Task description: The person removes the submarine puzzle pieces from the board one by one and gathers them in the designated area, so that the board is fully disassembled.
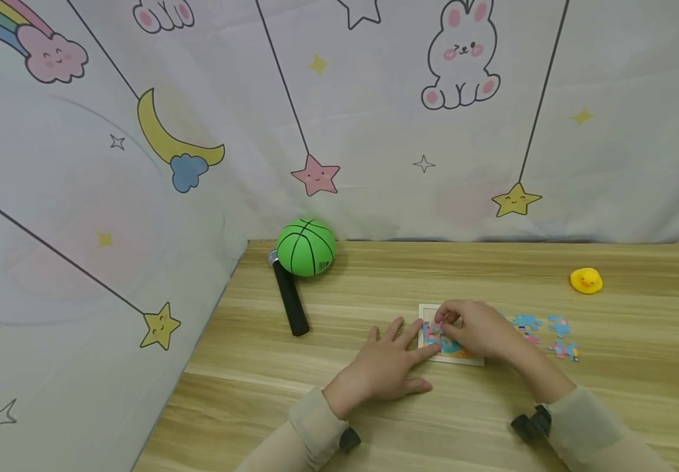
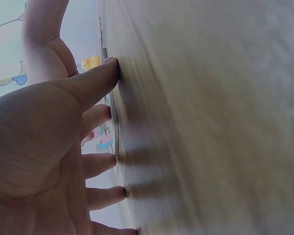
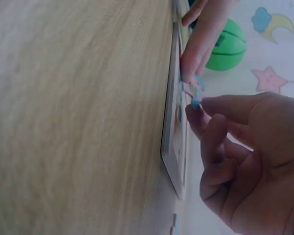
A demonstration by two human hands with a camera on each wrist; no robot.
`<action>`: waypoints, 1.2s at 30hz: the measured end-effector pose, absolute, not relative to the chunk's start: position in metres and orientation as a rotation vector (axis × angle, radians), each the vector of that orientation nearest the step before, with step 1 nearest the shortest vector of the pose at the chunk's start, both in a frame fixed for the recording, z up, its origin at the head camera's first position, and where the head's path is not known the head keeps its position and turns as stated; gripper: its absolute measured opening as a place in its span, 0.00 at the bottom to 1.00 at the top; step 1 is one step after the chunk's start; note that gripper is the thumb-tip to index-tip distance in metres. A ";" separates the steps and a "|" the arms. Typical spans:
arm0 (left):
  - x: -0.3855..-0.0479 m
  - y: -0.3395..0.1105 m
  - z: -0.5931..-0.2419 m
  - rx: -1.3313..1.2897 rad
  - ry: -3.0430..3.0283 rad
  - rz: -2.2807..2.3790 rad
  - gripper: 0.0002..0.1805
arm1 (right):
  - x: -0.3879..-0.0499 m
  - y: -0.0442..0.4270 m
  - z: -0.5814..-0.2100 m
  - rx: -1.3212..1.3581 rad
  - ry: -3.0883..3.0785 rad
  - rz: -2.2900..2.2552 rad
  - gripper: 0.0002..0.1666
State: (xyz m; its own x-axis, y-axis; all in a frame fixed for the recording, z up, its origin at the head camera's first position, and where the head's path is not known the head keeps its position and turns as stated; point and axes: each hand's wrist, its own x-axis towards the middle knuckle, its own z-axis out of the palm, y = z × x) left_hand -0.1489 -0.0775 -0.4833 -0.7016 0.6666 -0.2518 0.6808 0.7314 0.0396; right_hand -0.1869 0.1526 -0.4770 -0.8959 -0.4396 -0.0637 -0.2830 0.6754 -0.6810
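Observation:
A small jigsaw puzzle in a pale frame lies on the wooden table, partly filled with pink, blue and orange pieces. My left hand is spread flat beside it, and its fingertips touch the frame's left side and the pieces. Over the frame, my right hand pinches a puzzle piece between thumb and index finger. In the right wrist view that piece is tilted up off the board, close to the left fingertips. Part of the puzzle is hidden beneath the right hand.
Several loose puzzle pieces lie right of the frame, some behind the right wrist. Further back sits a yellow rubber duck. At the back left, a black microphone lies against a green ball. A printed cloth hangs behind the table.

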 end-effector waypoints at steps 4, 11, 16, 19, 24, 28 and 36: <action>-0.149 -0.078 -0.484 1.070 2.688 -0.073 0.39 | -0.186 0.152 -0.478 -0.578 2.664 -1.042 0.03; -0.149 -0.077 -0.484 1.073 2.690 -0.069 0.39 | -0.186 0.160 -0.483 -0.566 2.654 -1.092 0.04; -0.149 -0.077 -0.484 1.067 2.691 -0.075 0.39 | -0.183 0.175 -0.481 -0.551 2.655 -1.115 0.05; -0.149 -0.077 -0.484 1.064 2.691 -0.074 0.40 | -0.181 0.186 -0.479 -0.533 2.681 -1.102 0.05; -0.149 -0.078 -0.484 1.060 2.687 -0.071 0.40 | -0.175 0.206 -0.478 -0.519 2.762 -1.040 0.04; -0.148 -0.078 -0.483 1.058 2.682 -0.065 0.40 | -0.170 0.220 -0.479 -0.498 2.770 -1.029 0.04; -0.148 -0.078 -0.484 1.060 2.680 -0.067 0.40 | -0.166 0.242 -0.484 -0.462 2.773 -0.984 0.03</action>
State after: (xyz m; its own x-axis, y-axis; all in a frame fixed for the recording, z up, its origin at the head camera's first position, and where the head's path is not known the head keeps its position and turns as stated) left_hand -0.1484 -0.0782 -0.4839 -0.7010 0.6663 -0.2544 0.6782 0.7331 0.0513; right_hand -0.1664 0.2423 -0.4840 -0.9389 -0.3406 -0.0493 -0.2335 0.7355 -0.6360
